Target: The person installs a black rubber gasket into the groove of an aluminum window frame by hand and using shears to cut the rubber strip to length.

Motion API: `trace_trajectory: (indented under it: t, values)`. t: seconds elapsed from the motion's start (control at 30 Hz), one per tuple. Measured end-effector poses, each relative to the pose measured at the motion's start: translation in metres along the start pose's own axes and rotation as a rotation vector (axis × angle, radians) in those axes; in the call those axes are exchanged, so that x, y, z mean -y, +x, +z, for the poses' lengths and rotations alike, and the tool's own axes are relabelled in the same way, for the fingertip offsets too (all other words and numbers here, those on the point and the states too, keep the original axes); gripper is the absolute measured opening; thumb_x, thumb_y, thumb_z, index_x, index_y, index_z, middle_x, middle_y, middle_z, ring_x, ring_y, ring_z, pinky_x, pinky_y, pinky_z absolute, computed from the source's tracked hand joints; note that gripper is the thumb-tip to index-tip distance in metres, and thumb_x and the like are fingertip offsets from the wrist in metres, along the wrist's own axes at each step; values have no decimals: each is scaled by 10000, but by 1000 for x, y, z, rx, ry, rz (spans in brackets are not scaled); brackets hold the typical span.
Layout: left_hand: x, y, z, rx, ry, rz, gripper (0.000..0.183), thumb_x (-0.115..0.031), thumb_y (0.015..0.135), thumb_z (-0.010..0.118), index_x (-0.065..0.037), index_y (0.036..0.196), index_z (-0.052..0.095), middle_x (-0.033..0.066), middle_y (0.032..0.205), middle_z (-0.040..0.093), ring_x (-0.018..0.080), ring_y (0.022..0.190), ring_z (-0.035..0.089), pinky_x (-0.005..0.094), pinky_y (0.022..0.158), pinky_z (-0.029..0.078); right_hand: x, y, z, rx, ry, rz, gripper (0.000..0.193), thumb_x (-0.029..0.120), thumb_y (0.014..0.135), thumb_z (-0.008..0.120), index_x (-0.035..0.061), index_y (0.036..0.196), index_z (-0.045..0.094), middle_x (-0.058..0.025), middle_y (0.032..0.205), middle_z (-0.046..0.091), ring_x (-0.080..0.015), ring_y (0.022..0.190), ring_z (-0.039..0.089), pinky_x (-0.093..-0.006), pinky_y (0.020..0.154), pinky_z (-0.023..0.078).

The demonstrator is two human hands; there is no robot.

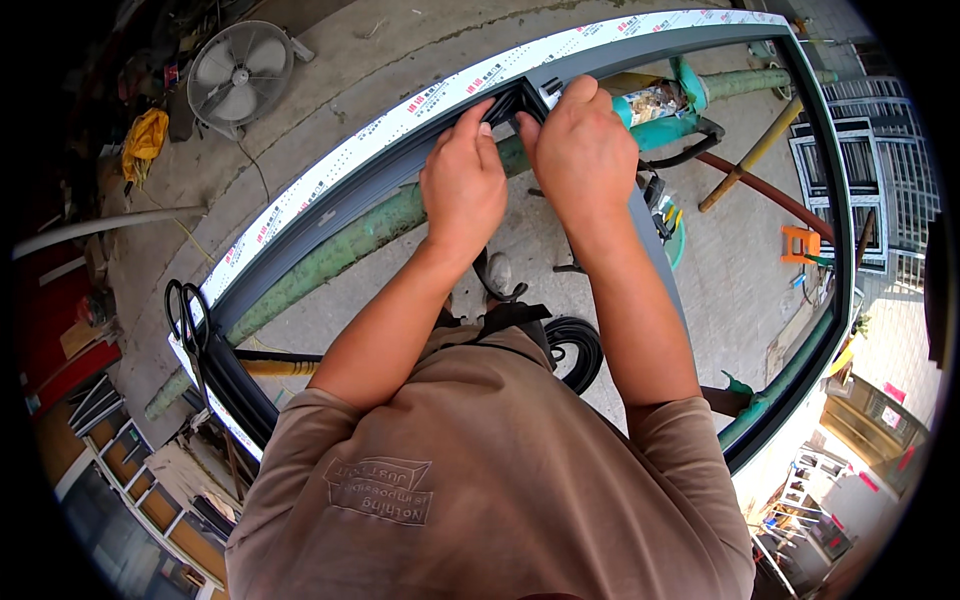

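A large grey metal window frame (345, 205), with white printed protective film along its outer edge, lies across green-wrapped supports in front of me. At its far side, where a crossbar meets the rail, my left hand (465, 190) pinches a black rubber strip (512, 103) with fingertips and thumb. Just right of it, my right hand (585, 150) is closed, its thumb against the same strip at the corner. My right fingers' undersides are hidden. Below, a coil of black strip (578, 355) lies by my feet. Black-handled scissors (190, 318) rest on the frame's left end.
A floor fan (240, 76) stands at the far left near a yellow bag (146, 144). Green-wrapped pipe (375, 222) runs under the frame. An orange stool (800, 244) and stacked frames (845, 185) are on the right. Panels (130, 470) lean at the lower left.
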State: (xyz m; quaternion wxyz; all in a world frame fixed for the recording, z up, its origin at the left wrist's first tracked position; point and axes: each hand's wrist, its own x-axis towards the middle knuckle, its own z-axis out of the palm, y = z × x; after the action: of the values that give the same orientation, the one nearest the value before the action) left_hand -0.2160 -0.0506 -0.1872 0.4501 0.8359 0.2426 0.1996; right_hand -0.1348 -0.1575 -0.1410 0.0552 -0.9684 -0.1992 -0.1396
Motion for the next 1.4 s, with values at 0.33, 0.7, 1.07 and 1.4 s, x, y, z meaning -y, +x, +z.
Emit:
trace_trajectory:
  t: [0.33,0.7,1.07,1.4]
  values:
    - [-1,0,9,-45,-43,-11,340,-198,1153,545,-82,1393,755,251,971,768,420,880,744,489,851,568,3,2,0,61,-54,22,620,475,884,911,5,1089,562,-156,1014,722,-297,837,814,-385,647,675]
    - [0,2,-2,32,-113,-62,377,-234,1132,561,-125,1447,738,241,1092,797,456,1052,765,520,947,583,5,4,-1,30,37,54,642,465,860,920,5,1127,562,-199,1087,745,-394,945,804,-493,780,670]
    - [5,0,3,-10,-144,1,365,-206,1104,586,-91,1407,754,228,1103,800,447,1064,760,562,968,591,21,8,-2,63,-48,150,663,525,853,919,12,1105,583,-190,1035,755,-372,909,813,-470,759,673]
    - [5,6,-4,71,-165,-24,383,-222,1118,571,-94,1437,741,259,1172,795,471,1104,753,541,983,585,5,-2,-4,60,48,26,640,410,883,889,-21,1243,581,-232,1162,715,-432,1058,759,-503,876,644]
